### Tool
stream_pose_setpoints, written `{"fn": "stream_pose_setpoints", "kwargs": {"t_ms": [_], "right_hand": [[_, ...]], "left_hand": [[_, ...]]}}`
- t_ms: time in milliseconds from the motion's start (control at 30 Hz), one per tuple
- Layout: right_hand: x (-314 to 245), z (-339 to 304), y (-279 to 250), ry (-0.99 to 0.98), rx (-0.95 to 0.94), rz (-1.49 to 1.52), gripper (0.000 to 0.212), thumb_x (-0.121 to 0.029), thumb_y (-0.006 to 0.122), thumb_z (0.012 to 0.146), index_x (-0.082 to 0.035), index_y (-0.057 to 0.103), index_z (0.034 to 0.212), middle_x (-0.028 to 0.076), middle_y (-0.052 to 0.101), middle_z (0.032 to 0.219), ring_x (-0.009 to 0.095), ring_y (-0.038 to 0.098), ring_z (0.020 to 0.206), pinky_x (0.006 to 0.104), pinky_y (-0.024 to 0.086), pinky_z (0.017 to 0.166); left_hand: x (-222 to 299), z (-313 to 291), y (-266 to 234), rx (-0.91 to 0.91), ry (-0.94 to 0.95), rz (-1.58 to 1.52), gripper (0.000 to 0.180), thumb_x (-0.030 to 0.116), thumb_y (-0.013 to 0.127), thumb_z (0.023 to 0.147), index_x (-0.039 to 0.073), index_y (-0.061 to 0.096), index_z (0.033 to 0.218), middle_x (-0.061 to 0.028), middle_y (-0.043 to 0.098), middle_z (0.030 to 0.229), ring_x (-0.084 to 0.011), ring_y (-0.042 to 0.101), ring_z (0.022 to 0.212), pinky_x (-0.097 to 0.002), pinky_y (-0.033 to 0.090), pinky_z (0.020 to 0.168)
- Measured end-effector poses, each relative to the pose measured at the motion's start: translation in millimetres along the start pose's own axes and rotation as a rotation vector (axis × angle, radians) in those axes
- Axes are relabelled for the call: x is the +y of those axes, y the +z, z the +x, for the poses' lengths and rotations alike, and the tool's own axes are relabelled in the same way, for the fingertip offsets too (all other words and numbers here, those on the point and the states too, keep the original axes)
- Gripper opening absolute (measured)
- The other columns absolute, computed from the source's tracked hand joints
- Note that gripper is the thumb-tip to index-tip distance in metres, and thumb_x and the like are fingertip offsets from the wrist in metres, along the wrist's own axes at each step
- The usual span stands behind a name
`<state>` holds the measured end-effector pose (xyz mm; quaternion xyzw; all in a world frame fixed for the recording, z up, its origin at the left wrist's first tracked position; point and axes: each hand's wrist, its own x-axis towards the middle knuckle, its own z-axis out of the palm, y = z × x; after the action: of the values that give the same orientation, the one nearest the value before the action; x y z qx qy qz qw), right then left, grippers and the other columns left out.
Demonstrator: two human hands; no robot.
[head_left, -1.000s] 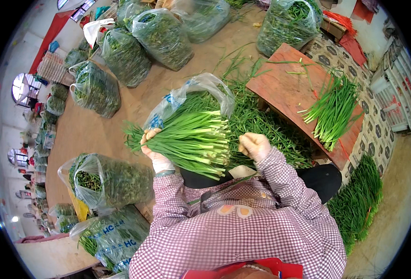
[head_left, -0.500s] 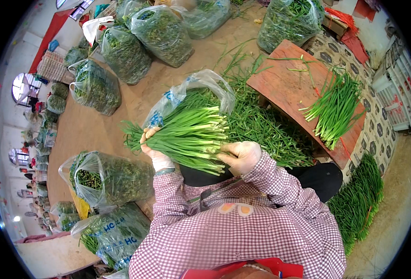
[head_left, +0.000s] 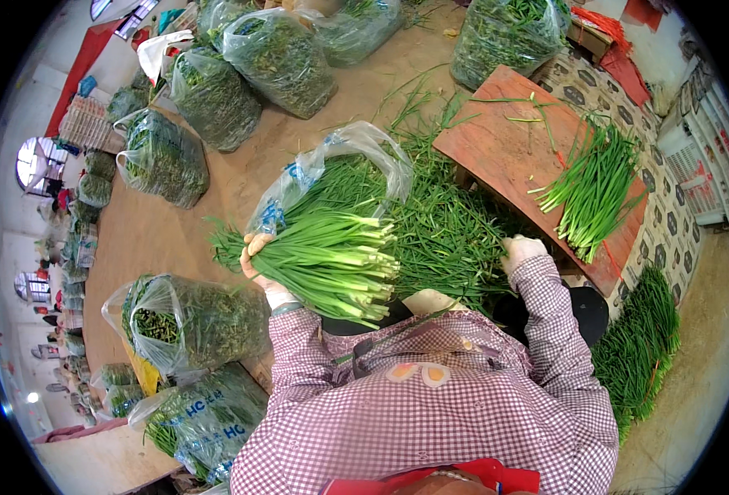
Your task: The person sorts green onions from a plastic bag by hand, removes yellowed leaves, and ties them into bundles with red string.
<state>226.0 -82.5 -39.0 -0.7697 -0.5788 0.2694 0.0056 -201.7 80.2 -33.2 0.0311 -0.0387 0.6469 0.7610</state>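
Note:
My left hand (head_left: 257, 256) is closed round a thick bunch of garlic chives (head_left: 323, 260), the pale cut stem ends fanned toward the right and the leaf tips trailing left. Under and beyond the bunch is an open clear plastic bag (head_left: 372, 140) with more greens in it. My right hand (head_left: 523, 252) is at the right edge of a heap of loose green leaves (head_left: 455, 223), its fingers curled; what they hold, if anything, is hidden. On a low reddish wooden board (head_left: 496, 115) to the right lies another spread of garlic chives (head_left: 591, 194).
Filled clear bags of greens stand at the left, such as a near bag (head_left: 199, 322) and a far bag (head_left: 278, 62). A dense pile of chives (head_left: 641, 355) lies on the floor at the right. White plastic crates (head_left: 703, 157) are stacked by the wall.
My right hand has left the stem ends of the bunch and moved right to the loose leaf heap. The bunch in my left hand has tipped slightly toward me.

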Motion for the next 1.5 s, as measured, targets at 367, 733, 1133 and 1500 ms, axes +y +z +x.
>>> {"fn": "stream_pose_setpoints", "kwargs": {"t_ms": [367, 733, 1133, 1500], "right_hand": [[-146, 22, 8, -0.215, -0.219, 1.290, 0.026, -0.014, 0.067, 0.081, 0.003, 0.066, 0.101, 0.006, 0.064, 0.074, 0.009, 0.053, 0.061, 0.0239, 0.044, 0.057], [-14, 35, 38, 0.206, 0.192, 1.060, 0.018, -0.018, 0.066, 0.081, -0.003, 0.069, 0.090, 0.005, 0.062, 0.066, 0.013, 0.053, 0.056, 0.0279, 0.045, 0.051], [-132, -9, -29, -1.097, 0.231, 0.752, 0.042, -0.011, 0.066, 0.078, -0.005, 0.059, 0.120, 0.014, 0.064, 0.090, 0.028, 0.064, 0.074, 0.0343, 0.053, 0.068], [-148, -21, -22, -0.853, 0.205, 0.520, 0.015, -0.015, 0.062, 0.080, -0.001, 0.066, 0.086, 0.013, 0.066, 0.082, 0.027, 0.064, 0.076, 0.0337, 0.054, 0.069]], "left_hand": [[-7, 11, -4, -0.114, -0.055, 0.003, 0.017, 0.011, 0.056, 0.085, 0.007, 0.051, 0.101, 0.0022, 0.052, 0.076, -0.0127, 0.053, 0.077, -0.0334, 0.044, 0.090], [-12, 11, 6, -0.179, -0.033, -0.020, 0.017, 0.009, 0.057, 0.084, 0.006, 0.051, 0.100, 0.0012, 0.051, 0.077, -0.0131, 0.054, 0.078, -0.0310, 0.045, 0.086], [-14, 14, 9, -0.193, -0.074, 0.042, 0.016, 0.007, 0.056, 0.083, 0.007, 0.051, 0.099, 0.0004, 0.050, 0.075, -0.0138, 0.054, 0.077, -0.0325, 0.046, 0.088], [-16, 14, 12, -0.199, -0.071, 0.008, 0.020, 0.006, 0.057, 0.081, 0.007, 0.049, 0.100, 0.0004, 0.050, 0.075, -0.0140, 0.051, 0.073, -0.0320, 0.046, 0.083]]}}
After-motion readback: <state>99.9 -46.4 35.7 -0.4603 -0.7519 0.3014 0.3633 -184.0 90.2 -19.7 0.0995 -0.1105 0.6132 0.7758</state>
